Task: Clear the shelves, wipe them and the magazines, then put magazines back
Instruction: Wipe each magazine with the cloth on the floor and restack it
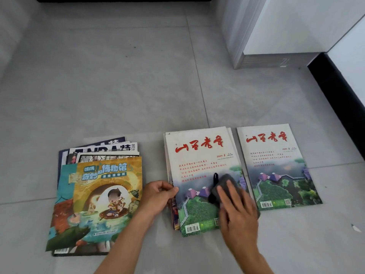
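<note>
From the head camera, the right hand (237, 210) is pressing a grey cloth (225, 184) flat-fingered onto the top magazine (199, 161) of the middle stack, while the left hand (158, 196) is pinching that stack's left edge. Best to be wiping in long strokes away from the pinned edge. A loose copy (276, 167) is lying just right, a colourful pile (98, 194) left, all on grey floor tiles (118, 76) beside a white cabinet (276, 26).

two bare forearms enter from the bottom edge, no sleeves visible. left hand (158, 196) and right hand (238, 209) both bare, no gloves, rings, watch or bands showing. short nails.
</note>
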Demonstrator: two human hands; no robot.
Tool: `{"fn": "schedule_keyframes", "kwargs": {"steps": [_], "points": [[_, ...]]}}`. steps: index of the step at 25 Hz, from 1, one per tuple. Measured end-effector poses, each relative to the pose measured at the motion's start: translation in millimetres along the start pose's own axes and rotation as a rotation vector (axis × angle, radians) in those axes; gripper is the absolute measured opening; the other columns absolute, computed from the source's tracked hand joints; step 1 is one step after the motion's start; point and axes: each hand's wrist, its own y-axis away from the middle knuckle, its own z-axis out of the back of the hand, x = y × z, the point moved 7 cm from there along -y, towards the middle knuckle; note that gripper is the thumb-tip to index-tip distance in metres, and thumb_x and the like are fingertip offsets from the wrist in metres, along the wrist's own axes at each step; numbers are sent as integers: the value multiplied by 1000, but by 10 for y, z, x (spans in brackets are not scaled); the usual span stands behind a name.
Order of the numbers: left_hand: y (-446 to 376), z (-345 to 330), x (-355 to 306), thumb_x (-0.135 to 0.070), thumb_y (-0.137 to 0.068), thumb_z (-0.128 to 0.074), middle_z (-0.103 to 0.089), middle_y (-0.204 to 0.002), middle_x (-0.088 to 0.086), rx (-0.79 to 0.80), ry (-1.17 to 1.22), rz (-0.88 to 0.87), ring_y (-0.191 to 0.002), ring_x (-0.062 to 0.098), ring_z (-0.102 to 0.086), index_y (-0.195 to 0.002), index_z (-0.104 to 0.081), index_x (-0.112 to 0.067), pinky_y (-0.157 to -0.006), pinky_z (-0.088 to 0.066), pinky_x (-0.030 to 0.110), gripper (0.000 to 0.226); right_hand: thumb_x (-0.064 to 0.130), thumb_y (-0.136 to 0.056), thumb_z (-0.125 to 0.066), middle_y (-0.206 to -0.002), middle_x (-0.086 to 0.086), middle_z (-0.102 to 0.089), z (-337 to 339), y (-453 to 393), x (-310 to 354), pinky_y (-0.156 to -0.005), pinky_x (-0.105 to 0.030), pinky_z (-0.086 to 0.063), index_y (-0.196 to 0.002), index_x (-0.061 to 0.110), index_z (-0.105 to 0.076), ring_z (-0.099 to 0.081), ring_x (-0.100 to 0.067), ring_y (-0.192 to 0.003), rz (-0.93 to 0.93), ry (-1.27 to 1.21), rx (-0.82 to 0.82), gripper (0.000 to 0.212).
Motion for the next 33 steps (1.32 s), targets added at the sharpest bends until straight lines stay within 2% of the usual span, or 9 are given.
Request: {"fn": "schedule_keyframes", "kwargs": {"steps": [1, 3, 5, 8, 13, 19, 23, 27, 33], "points": [[4, -7, 8, -13, -80, -80, -71, -67, 1, 2, 14, 1, -64, 15, -62, -76, -70, -12, -65, -51, 28, 11, 25, -88, -49, -151, 2, -46, -80, 86, 223, -107, -49, -40, -136, 27, -60, -46, -35, -129, 11, -6, -9, 50], [43, -17, -15, -11, -81, -79, -71, -67, 4, 0, 41, 5, -64, 17, -63, -76, -70, -9, -63, -51, 27, 10, 24, -93, -46, -148, 5, -52, -261, 384, 797, -105, -45, -41, -132, 33, -62, -50, -29, -126, 337, -53, 44, 43], [40, -26, -38, -11, -81, -79, -72, -68, 6, 6, 29, 5, -65, 19, -64, -77, -70, -8, -67, -53, 31, 10, 28, -104, -37, -148, 12, -50, -281, 495, 843, -105, -37, -41, -132, 39, -59, -53, -22, -126, 577, -74, 140, 37], [35, -12, -49, -12, -80, -79, -74, -72, 5, 27, 11, 1, -68, 18, -66, -77, -71, -10, -72, -56, 33, 9, 31, -102, -39, -152, 15, -45, -156, 288, 461, -105, -37, -41, -136, 40, -55, -53, -22, -128, 437, -118, 151, 38], [48, -14, -17, 2, -81, -72, -70, -65, 3, 45, 64, 28, -63, 15, -62, -76, -71, -10, -59, -49, 24, 13, 14, -76, -70, -153, 7, -44, -314, -382, 731, -108, -49, -44, -142, 34, -49, -46, -28, -134, 321, -43, 201, 72], [40, -8, -31, -9, -79, -80, -69, -63, 1, 19, 71, -1, -59, 12, -61, -72, -70, -9, -61, -48, 26, 12, 11, -89, -60, -152, 1, -46, -775, -1779, 988, -106, -54, -42, -141, 28, -53, -46, -35, -131, 259, -116, 213, 55], [-1, -3, -28, -7, -78, -81, -70, -62, 1, 9, 48, -19, -58, 11, -61, -72, -71, -8, -61, -49, 25, 12, 12, -91, -63, -154, 3, -43, -643, -1702, 644, -109, -53, -41, -144, 28, -51, -46, -32, -133, 347, -65, 154, 56], [-11, -4, -18, -9, -78, -81, -71, -65, 0, 0, 25, -8, -58, 8, -63, -76, -72, -7, -63, -50, 22, 9, 13, -95, -60, -156, 0, -41, -383, -1739, -318, -113, -52, -37, -144, 27, -51, -47, -35, -133, 74, -110, 91, 51], [-2, -3, -13, -9, -77, -82, -72, -67, 3, -23, 22, -11, -63, 14, -62, -75, -72, -7, -68, -52, 26, 11, 25, -97, -40, -160, 4, -35, -145, -747, -385, -109, -52, -40, -145, 24, -50, -43, -32, -136, 77, -120, 112, 49]]}}
